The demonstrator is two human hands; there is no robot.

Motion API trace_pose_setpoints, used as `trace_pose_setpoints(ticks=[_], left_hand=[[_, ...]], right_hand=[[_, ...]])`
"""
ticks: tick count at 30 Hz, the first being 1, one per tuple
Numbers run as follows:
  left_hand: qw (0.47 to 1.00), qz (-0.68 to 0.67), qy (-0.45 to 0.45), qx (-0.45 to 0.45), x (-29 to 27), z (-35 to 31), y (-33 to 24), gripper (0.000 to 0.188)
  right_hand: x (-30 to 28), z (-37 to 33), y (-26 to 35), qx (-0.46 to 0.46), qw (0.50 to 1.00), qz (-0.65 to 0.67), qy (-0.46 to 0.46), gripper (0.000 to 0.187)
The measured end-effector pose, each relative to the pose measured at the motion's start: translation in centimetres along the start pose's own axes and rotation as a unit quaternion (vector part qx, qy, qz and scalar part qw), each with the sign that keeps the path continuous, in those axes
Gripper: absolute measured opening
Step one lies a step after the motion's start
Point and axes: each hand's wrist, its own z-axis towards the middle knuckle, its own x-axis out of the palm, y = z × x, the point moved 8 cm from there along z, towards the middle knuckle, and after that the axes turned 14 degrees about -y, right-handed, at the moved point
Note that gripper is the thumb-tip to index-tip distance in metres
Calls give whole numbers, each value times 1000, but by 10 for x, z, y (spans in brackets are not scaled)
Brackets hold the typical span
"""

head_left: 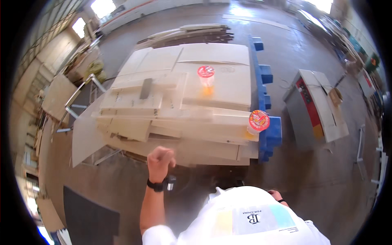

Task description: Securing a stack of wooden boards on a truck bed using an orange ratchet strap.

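Observation:
My left hand, with a dark watch on the wrist, is held just in front of the near edge of a stack of flat pale boards. Its fingers are curled in, and nothing shows in them. Low beside my white shirt is my right hand, with a dark band at the wrist; the shirt hides most of its fingers. On the boards stand two clear cups with red lids and orange at the bottom: one cup near the middle, another cup at the near right corner. A dark grey flat rectangle lies on the left part.
Blue plastic blocks run along the stack's right side. A grey and red cabinet with boards on top stands to the right. At the left is a metal frame; a dark panel is at lower left. More boards lie behind.

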Motion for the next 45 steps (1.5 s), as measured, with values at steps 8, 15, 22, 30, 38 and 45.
trace_pose_setpoints(ticks=[8, 15, 22, 30, 38, 45], left_hand=[[948, 141, -269, -91, -57, -194, 9, 12], [887, 218, -372, -167, -97, -343, 44, 7], [866, 130, -381, -297, -138, -390, 71, 28], [940, 299, -161, -38, -184, -361, 75, 39], [929, 287, -224, -63, -305, -345, 36, 23], [824, 384, -416, 27, -406, -291, 21, 14]], right_hand=[[15, 21, 83, -24, 982, -65, 177, 36], [96, 52, 127, -193, 934, -115, 277, 33], [159, 27, 236, -373, 873, -176, 260, 24], [266, 24, 368, -385, 912, -69, 125, 25], [279, -154, 607, -530, 838, 111, 67, 34], [290, -149, 793, -515, 847, 108, -74, 45]])
